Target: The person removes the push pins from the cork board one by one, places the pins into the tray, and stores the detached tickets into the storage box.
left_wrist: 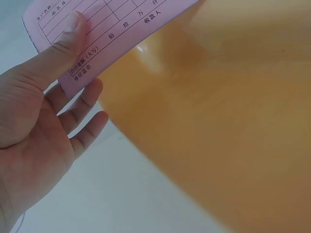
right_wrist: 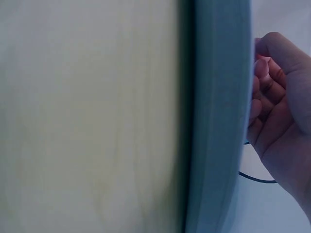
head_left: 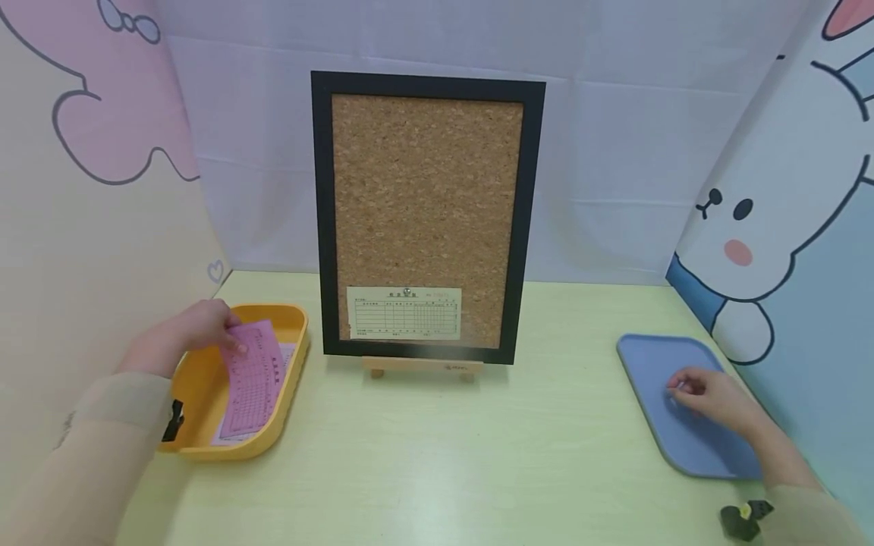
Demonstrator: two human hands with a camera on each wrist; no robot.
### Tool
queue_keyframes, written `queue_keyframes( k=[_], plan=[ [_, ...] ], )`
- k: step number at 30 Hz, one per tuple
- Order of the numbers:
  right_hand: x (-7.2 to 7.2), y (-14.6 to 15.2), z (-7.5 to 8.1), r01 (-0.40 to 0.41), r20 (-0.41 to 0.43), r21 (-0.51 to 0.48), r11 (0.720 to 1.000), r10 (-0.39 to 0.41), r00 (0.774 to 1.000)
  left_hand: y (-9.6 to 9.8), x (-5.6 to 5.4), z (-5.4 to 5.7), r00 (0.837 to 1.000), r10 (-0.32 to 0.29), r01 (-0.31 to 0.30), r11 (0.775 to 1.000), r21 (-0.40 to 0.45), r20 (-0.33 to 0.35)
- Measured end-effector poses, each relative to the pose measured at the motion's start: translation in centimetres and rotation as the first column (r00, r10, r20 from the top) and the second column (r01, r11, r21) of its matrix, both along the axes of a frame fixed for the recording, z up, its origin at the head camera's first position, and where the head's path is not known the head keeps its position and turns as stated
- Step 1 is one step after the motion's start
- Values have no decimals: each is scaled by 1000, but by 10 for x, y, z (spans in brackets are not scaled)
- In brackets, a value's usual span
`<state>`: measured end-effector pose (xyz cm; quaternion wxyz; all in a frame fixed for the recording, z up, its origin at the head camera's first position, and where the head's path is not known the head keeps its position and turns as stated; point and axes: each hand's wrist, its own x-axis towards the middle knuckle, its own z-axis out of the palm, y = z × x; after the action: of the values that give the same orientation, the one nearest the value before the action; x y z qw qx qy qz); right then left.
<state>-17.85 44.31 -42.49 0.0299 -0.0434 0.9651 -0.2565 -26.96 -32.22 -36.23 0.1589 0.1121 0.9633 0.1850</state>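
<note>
My left hand [head_left: 198, 334] pinches a pink receipt slip [head_left: 254, 371] at its upper left corner, above the yellow tray [head_left: 300, 364]. In the left wrist view the thumb lies on the printed side of the slip, with the other fingers behind. Another receipt slip [head_left: 287, 353] lies under it in the tray. Over the blue tray [head_left: 655, 345], my right hand [head_left: 717, 398] has curled fingers, thumb and fingertips together on a tiny shiny pin-like thing [head_left: 679, 384]. In the right wrist view the tray's edge hides part of those fingertips.
A black-framed cork board [head_left: 423, 189] stands on a small wooden easel [head_left: 422, 367] at the back middle. A pale yellow receipt slip [head_left: 404, 315] hangs at its bottom from a silver pin [head_left: 407, 291]. Printed cloth walls enclose the table [head_left: 437, 455] at the back and sides.
</note>
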Motion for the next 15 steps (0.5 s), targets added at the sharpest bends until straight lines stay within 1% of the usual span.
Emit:
queue_keyframes(
  k=[4, 8, 10, 15],
  plan=[
    [-3, 2, -2, -11, 44, -22, 1000, 12, 999, 1, -1, -4, 1000, 13, -13, 1000, 19, 14],
    [-7, 6, -6, -27, 62, -38, 999, 29, 998, 1, -3, -9, 999, 27, -28, 999, 39, 31],
    [-8, 9, -7, -35, 65, -51, 998, 39, 997, 1, -4, -12, 999, 21, -22, 999, 40, 31],
    [-9, 13, -7, -60, 56, -58, 997, 64, 996, 0, -9, -19, 1000, -8, 8, 1000, 24, -1]
  ],
)
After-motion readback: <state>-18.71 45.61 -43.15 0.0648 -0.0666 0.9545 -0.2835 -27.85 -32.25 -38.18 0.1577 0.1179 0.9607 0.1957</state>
